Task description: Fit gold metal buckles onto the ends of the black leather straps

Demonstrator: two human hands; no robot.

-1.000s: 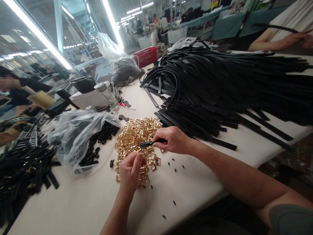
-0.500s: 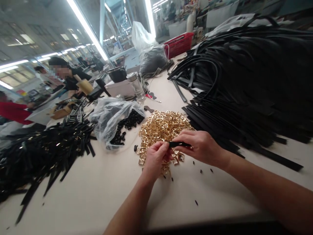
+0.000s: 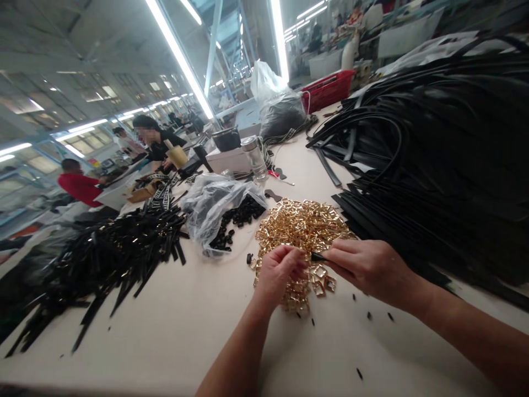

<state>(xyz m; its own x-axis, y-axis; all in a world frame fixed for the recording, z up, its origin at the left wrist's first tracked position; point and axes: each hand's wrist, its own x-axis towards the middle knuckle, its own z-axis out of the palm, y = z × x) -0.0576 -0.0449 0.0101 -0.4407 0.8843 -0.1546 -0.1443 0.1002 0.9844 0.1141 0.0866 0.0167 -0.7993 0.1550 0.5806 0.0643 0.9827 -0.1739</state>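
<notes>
My right hand (image 3: 367, 267) pinches a black strap (image 3: 317, 257), whose short end pokes out past the fingertips toward the left. Just left of that end, my left hand (image 3: 283, 271) has its thumb and fingers drawn together; what they hold, if anything, is hidden. Both hands are over the near side of a heap of gold-coloured metal buckles (image 3: 303, 226). A single black loop (image 3: 249, 258) lies at the heap's left edge. Beyond it, small black loops (image 3: 243, 211) spill from a clear plastic bag (image 3: 209, 201).
Long black straps (image 3: 450, 143) pile up on the right. Finished-looking black straps with gold glints (image 3: 119, 242) cover the left. Behind are a glass bottle (image 3: 254, 157), a black bowl (image 3: 226, 139) and a red basket (image 3: 330, 91). Co-workers (image 3: 151, 138) sit farther back.
My hands have moved apart: the left has come off the strap, whose end now shows free in my right hand. The whole view has shifted, with things appearing farther right and lower.
</notes>
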